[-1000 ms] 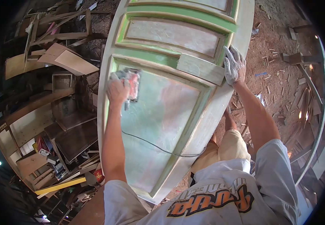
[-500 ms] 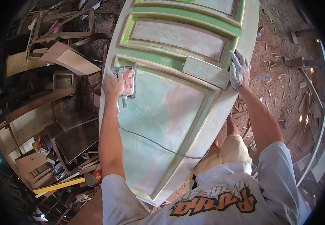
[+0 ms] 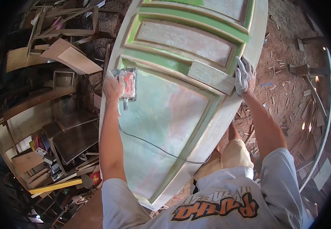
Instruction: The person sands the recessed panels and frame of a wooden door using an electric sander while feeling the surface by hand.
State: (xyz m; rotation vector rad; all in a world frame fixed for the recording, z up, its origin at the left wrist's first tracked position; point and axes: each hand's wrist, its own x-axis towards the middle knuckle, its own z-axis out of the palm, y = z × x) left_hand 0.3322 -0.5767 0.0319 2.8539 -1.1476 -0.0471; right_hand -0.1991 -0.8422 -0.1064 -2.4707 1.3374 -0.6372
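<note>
Left hand (image 3: 113, 86) clamped round a red-and-grey sander (image 3: 130, 84), arm stretched forward; right hand (image 3: 245, 77) lies on the door's right edge, fingers extended, slightly apart. Sander sits at the upper-left corner of the door's (image 3: 154, 103) large panel, patchy blue-green and pink, green paint on frames. Door's far end cut off, sander's underside hidden.

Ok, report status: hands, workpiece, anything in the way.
Left hand gripping boxy red power sander on pale, green-trimmed wooden door. Right hand on door's right edge. Thin grey cord crosses door below sander, possible snag.
</note>
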